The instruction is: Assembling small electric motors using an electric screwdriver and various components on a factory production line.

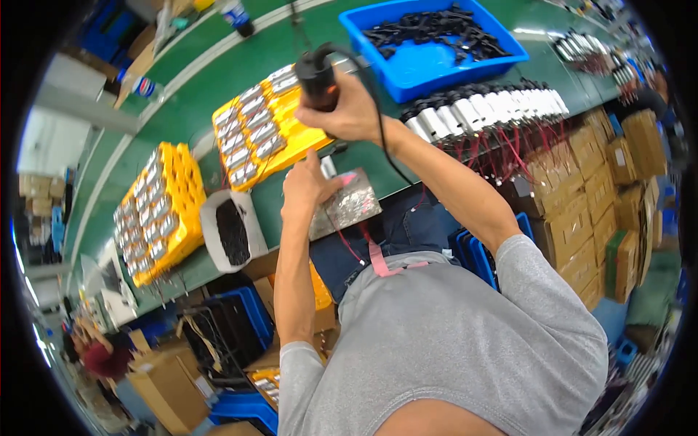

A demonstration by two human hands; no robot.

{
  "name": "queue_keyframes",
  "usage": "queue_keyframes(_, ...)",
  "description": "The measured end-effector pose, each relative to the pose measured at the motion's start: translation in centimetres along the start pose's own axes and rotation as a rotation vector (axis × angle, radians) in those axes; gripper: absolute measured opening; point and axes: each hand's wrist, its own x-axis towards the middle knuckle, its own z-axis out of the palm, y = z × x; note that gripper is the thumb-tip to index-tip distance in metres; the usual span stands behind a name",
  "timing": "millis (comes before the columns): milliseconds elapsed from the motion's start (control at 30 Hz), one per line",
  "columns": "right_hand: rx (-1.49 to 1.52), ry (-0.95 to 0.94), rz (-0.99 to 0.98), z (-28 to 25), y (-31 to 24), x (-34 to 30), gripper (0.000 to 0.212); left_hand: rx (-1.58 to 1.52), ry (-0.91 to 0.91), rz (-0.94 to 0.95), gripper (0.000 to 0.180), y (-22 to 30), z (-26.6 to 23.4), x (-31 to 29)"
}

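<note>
My right hand (pixel 354 109) is wrapped round a black electric screwdriver (pixel 318 78), held upright above the green workbench with its cord looping down past my wrist. Its tip is hidden behind my hands. My left hand (pixel 305 183) is at the bench's near edge, fingers closed beside a small white cylindrical part (pixel 328 167) with a black end. Whether the fingers grip that part is hard to make out. Under it lies a shiny, foil-like metal plate (pixel 352 206), with a thin red wire hanging down from it.
Beyond my hands is a yellow tray (pixel 304 136) of silver parts; another yellow tray (pixel 190 190) stands left. A white container (pixel 211 231) holds black strips. A blue bin (pixel 411 78) holds black pieces. White cylinders (pixel 465 112) with red wires line the right edge, near cardboard boxes (pixel 563 174).
</note>
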Motion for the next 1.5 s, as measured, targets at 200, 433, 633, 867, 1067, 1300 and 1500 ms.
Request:
queue_keyframes(200,0.159,0.558,-0.153,-2.9,1.4,-4.0,0.041,-0.056,0.076,0.068,0.058,-1.4,0.6,0.0)
queue_keyframes(433,-0.44,0.336,-0.519,-1.0,-2.4,-16.6,0.036,-0.545,0.09,-0.05,0.057,1.7,-2.8,-5.7)
queue_keyframes(633,-0.188,0.35,-0.103,-3.9,-8.7,-21.7,0.049,-1.045,-0.029,0.214,0.061,12.6,-4.7,-10.5)
queue_keyframes(867,-0.616,0.492,0.3,-9.9,-5.3,-19.1,0.054,-0.691,0.208,0.263,0.065,21.6,-1.4,-0.7)
queue_keyframes(1067,-0.676,0.605,0.168,-9.6,-0.5,-17.2,0.054,-0.472,0.198,0.161,0.078,20.9,0.5,4.6)
queue_keyframes(1300,-0.976,0.51,0.323,-10.1,-1.5,-17.7,0.054,-0.245,0.156,0.22,0.071,21.8,-0.1,5.0)
queue_keyframes(1500,-1.105,0.445,0.335,-10.9,-4.1,-18.3,0.048,-0.394,0.27,0.35,0.048,21.2,-1.2,-3.3)
